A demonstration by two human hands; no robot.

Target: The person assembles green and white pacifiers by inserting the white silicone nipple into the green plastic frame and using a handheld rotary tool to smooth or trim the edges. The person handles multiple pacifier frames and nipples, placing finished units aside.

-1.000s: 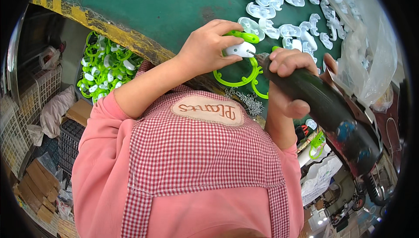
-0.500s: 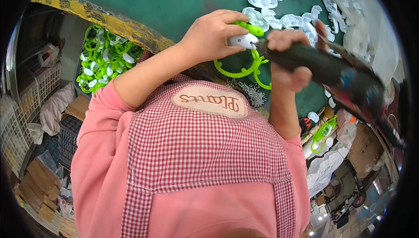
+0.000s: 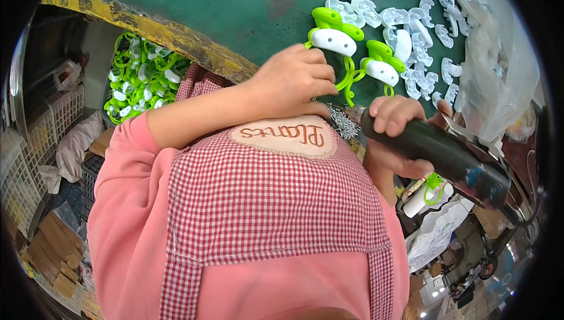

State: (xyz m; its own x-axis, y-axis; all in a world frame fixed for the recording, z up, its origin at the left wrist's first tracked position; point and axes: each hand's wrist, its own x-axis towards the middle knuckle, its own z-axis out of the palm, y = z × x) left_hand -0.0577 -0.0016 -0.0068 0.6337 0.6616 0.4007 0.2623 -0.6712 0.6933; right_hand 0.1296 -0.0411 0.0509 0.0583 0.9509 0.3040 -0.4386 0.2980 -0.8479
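Observation:
My right hand (image 3: 399, 135) grips a black electric screwdriver (image 3: 435, 147), its tip pointing left toward a small heap of silver screws (image 3: 345, 125) at the table's near edge. Beside that heap is my left hand (image 3: 294, 79), fingers curled and the thumb close to the screws; whatever it pinches is too small or hidden to make out. Just beyond it lies a green plastic ring piece with a white plate (image 3: 333, 42) showing two dark holes. A second green piece with a white plate (image 3: 380, 72) rests to its right. Neither piece is held.
Loose white plastic parts (image 3: 393, 16) spread over the far right of the green table (image 3: 205, 12), beside clear plastic sheeting (image 3: 499, 50). A crate of green and white pieces (image 3: 141, 79) stands below the yellow-striped edge (image 3: 147, 29) at left. A cord trails from the screwdriver.
My left hand has let go of the green and white piece and moved down to the screws. The screwdriver has come away from the white plate and moved lower, still in my right hand.

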